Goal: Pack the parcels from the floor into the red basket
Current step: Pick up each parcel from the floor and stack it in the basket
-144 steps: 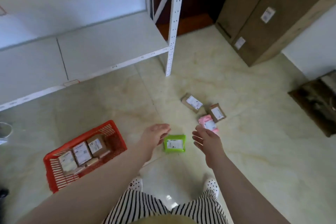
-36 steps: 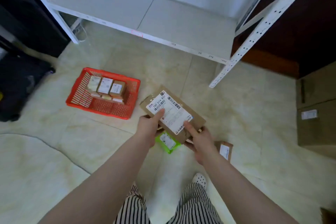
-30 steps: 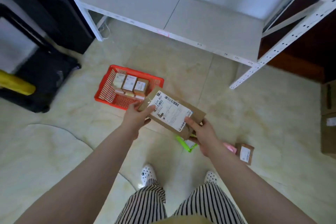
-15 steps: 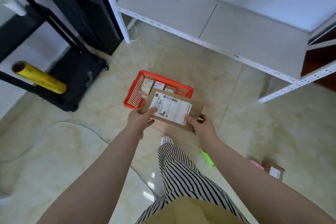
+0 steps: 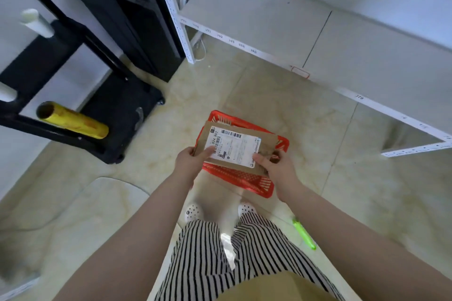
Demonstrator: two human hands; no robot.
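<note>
A flat brown parcel (image 5: 267, 142) with a white shipping label hangs right over the red basket (image 5: 241, 179) on the floor and hides most of its inside. My left hand (image 5: 189, 162) grips the parcel's left edge, thumb on the label. My right hand (image 5: 277, 166) grips its lower right corner, thumb on the label too. A green parcel (image 5: 304, 234) lies on the floor behind and to the right of my feet, seen edge-on.
A white metal shelf rack (image 5: 269, 32) stands low just beyond the basket. A black stand (image 5: 117, 110) with a yellow roll (image 5: 73, 121) is at the left. My feet in white shoes (image 5: 193, 211) stand just short of the basket.
I have carried the brown parcel from the pile to the basket; it now sits directly above it. The view has swung left, and the pink and small brown parcels have left the view.
</note>
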